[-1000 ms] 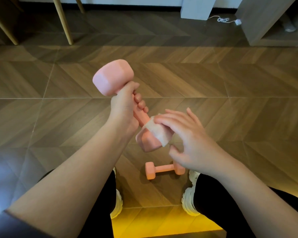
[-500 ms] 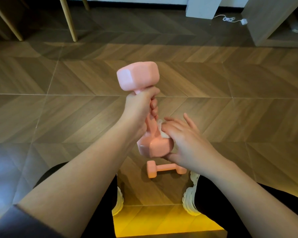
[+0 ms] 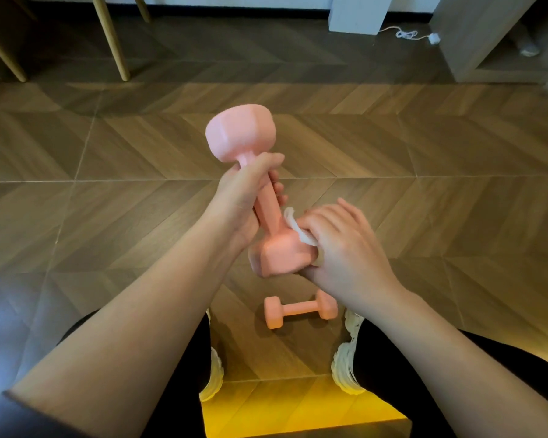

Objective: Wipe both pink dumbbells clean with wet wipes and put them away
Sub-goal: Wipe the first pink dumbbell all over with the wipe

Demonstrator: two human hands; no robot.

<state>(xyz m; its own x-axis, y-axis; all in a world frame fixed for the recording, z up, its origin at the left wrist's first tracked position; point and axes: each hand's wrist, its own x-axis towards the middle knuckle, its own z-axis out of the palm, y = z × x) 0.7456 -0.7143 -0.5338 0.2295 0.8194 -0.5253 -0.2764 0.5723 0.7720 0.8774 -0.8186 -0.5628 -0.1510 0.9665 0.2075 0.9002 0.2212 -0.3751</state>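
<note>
Pink dumbbell with faceted heads and a matte coating: raised off the floor and tilted; one head stands just beyond the left hand, the other sits below that hand, against the right hand.
Left hand: fingers and thumb wrapped round the upper handle, just under the far head, bearing the weight.
Right hand: just right of the left wrist, fingers bent over a crumpled white wet wipe and pressing it onto the side of the near head; the thumb seems to cup that head from beneath, though it is partly hidden.
Wipe: bunched between the right fingers and the near head, with a loop poking up beside the handle.
Second pink dumbbell: lying on its side on the brown herringbone wood floor, directly below both hands and between two white sneakers; neither hand touches it.
Step in hand: by my reading, wiping the near head of the first dumbbell.
Progress: probably early. Whether the handle and far head are already clean cannot be told, and nothing is put away.
Next move calls for: turning the dumbbell with the left hand so unwiped faces meet the wipe, and shifting that grip to free the covered handle.
Storage spot: cannot be picked out from this view.
</note>
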